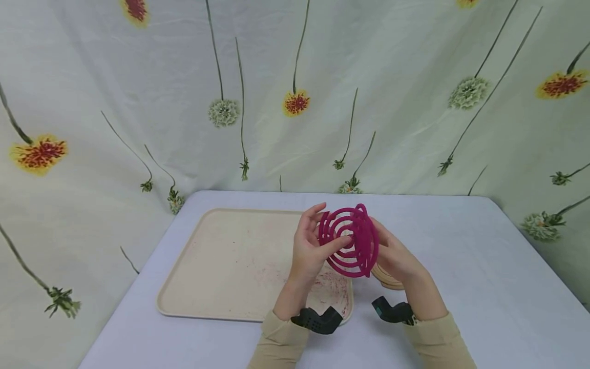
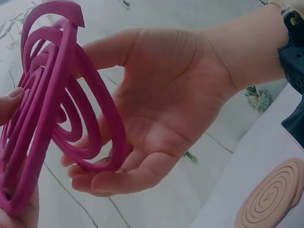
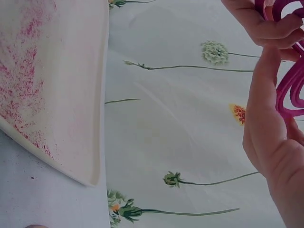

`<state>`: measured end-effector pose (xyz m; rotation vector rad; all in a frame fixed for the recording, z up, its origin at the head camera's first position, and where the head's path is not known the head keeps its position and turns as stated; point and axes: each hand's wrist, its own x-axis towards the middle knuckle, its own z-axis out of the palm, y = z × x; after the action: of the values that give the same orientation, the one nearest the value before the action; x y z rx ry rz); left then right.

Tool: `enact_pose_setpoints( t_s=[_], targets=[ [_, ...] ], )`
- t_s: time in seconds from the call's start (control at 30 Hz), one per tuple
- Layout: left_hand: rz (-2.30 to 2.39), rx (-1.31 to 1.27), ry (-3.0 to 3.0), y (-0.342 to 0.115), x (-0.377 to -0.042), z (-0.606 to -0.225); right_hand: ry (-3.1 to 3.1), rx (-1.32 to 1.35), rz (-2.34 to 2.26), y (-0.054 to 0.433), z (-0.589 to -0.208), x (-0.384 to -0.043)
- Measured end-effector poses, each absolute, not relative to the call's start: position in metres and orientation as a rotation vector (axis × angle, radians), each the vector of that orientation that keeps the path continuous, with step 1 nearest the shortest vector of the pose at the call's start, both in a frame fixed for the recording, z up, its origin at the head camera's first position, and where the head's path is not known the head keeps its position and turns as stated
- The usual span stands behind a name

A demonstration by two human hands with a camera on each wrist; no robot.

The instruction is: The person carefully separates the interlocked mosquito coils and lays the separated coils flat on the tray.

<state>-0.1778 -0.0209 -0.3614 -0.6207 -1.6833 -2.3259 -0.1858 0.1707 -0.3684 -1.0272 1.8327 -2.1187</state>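
Observation:
A magenta mosquito coil [image 1: 373, 248] is raised above the table between the two hands, its spiral rings partly spread apart. My left hand [image 1: 310, 251] holds its left side, the thumb lying across the rings near the centre and the fingers behind. From the right, my right hand [image 1: 397, 256] grips the outer rings. In the left wrist view the right hand [image 2: 161, 104] shows its palm, with thumb and fingertips around the edge of the coil [image 2: 35, 114]. Only part of the coil [image 3: 294, 88] shows in the right wrist view.
A cream tray [image 1: 230, 277] sits on the left of the white table [image 1: 479, 287], with magenta crumbs at its right end. Under the right hand lies a tan spiral coil [image 2: 270, 197]. Behind the table hangs a flowered cloth [image 1: 405, 102].

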Motion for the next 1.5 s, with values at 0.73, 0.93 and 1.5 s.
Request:
enact_pose_setpoints(
  t_s=[0.73, 0.93, 1.5],
  targets=[
    [-2.29, -0.474, -1.76, -0.056, -0.188, -0.361, 2.001, -0.612, -2.272, 0.194, -0.357, -0.187],
    [-2.323, -0.839, -1.832, -0.067, -0.188, -0.366, 2.005, -0.572, -2.358, 0.197, -0.354, -0.184],
    [-2.038, -1.084, -2.207, -0.075, -0.189, -0.367, 2.099, -1.026, -1.839, 0.211, -0.353, -0.181]
  ],
)
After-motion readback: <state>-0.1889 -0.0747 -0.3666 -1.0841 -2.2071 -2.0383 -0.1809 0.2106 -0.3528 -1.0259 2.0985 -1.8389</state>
